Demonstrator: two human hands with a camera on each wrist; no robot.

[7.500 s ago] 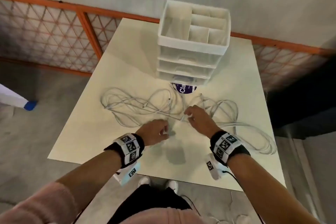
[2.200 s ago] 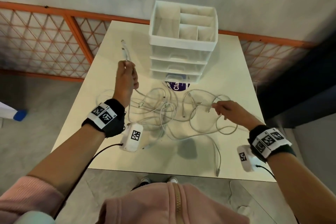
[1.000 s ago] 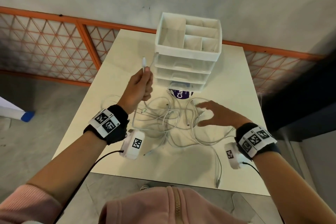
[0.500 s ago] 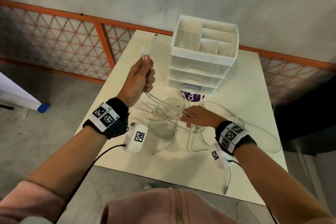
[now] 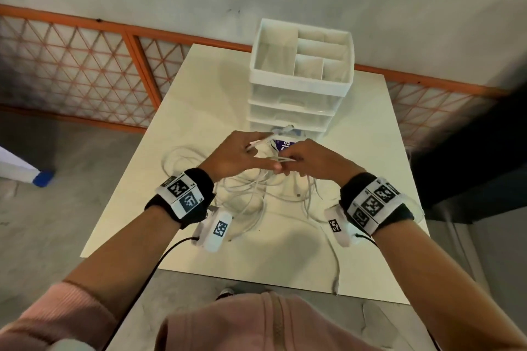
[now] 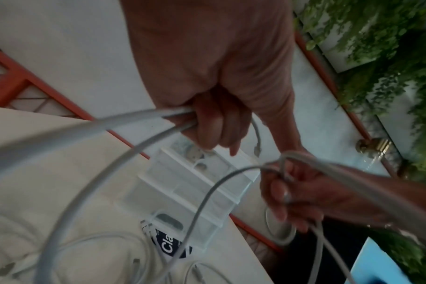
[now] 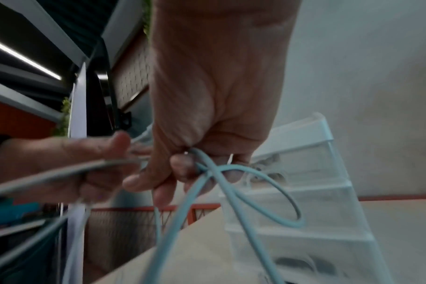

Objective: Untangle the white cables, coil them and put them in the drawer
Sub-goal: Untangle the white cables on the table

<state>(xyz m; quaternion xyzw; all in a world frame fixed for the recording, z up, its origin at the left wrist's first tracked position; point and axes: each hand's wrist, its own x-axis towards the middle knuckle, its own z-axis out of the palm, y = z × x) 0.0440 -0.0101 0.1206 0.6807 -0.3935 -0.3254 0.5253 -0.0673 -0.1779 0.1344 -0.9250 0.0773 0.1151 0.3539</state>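
Note:
A tangle of white cables [image 5: 251, 194] lies on the cream table [image 5: 370, 151] below my raised hands. My left hand [image 5: 236, 155] grips cable strands, and a plug end [image 5: 282, 131] sticks out past its fingers. In the left wrist view the left hand [image 6: 214, 123] curls round two cable strands [image 6: 134, 123]. My right hand [image 5: 308, 162] pinches cable loops close beside the left; in the right wrist view the right hand [image 7: 197, 169] holds crossing cable loops [image 7: 231, 173]. The white drawer unit [image 5: 299, 94] stands just behind the hands, all its drawers closed.
A purple round label [image 5: 285, 145] lies on the table before the drawer unit. One cable end [image 5: 336, 285] trails over the table's near right edge. An orange lattice fence [image 5: 85, 71] runs behind the table. Grey floor lies to the left.
My left hand has come down from its raised position and met the right hand in front of the drawer unit. The right hand lifted off the table with cable loops.

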